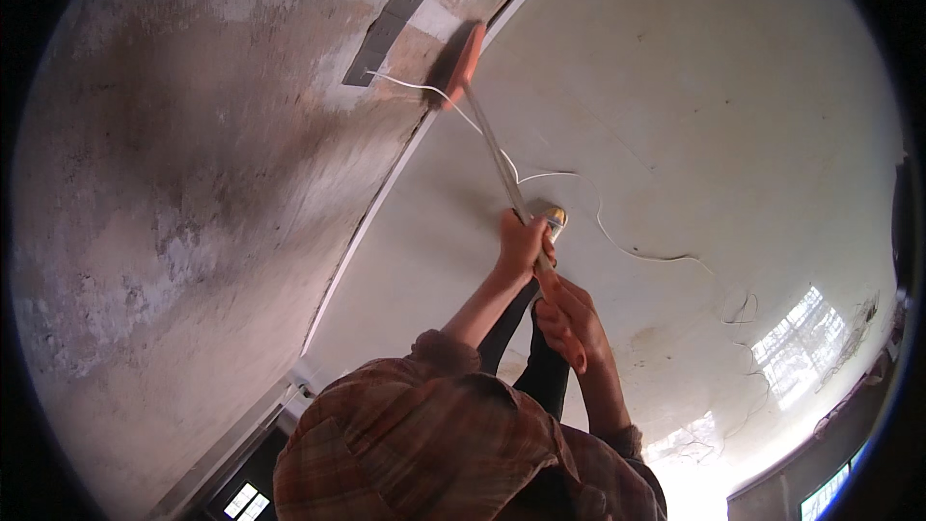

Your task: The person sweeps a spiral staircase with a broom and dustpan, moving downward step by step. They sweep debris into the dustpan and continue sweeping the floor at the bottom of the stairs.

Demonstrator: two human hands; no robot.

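Observation:
Both hands hold a broom (495, 150) by its long pale handle. My left hand (522, 241) is wrapped round the upper part of the grip, and my right hand (571, 316) closes round it lower, near the orange end. The orange broom head (468, 63) is at the foot of the stained wall, where it meets the floor. Its dark bristles look blurred against the wall. A white cable (415, 85) passes by the head and under the handle, running from a grey socket plate (388, 31) on the wall.
The patchy, peeling wall (174, 183) fills the left side. A pale skirting strip (362, 222) runs along the glossy light floor (714, 164). The cable's loose length trails across the floor to the right, past my shoe (555, 219). Window light reflects at lower right.

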